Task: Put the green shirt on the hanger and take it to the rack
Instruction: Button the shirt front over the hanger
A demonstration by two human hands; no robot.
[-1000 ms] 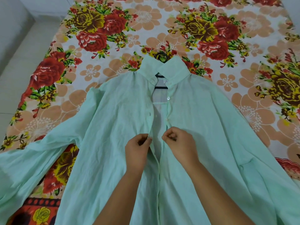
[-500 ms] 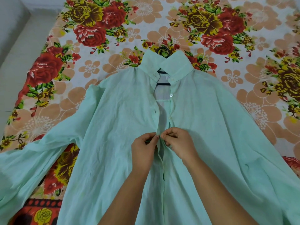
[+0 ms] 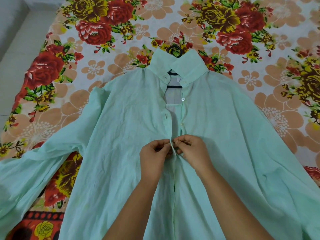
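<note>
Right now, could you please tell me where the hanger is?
In the head view, the hanger is inside the green shirt on the bed, its hook poking out above the collar, top centre.

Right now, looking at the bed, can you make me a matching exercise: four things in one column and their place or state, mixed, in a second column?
1. hanger hook
2. green shirt
3. hands: left, right
4. top buttons

a. pinching the front edges together
b. spread flat on the floral sheet
c. sticking out above the collar
d. not fastened

Pairs: 1-c, 2-b, 3-a, 4-d
</note>
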